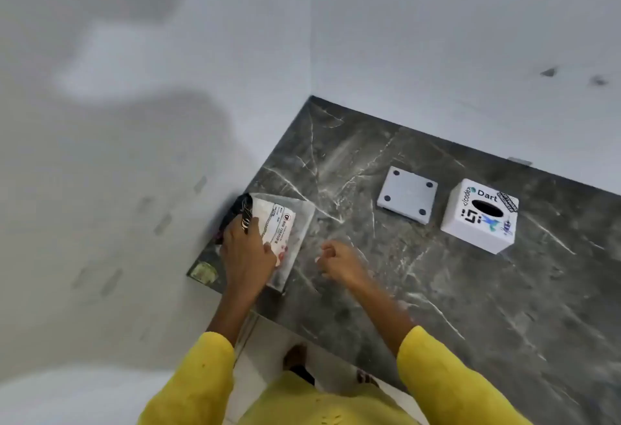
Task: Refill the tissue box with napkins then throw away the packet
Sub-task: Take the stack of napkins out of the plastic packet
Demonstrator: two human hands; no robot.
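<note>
Packet (279, 230) pinned flat under left hand (247, 253), likely steadied for opening; right hand (339, 261) loosely curled, empty, beside packet; tissue box (479, 216) well apart.
</note>
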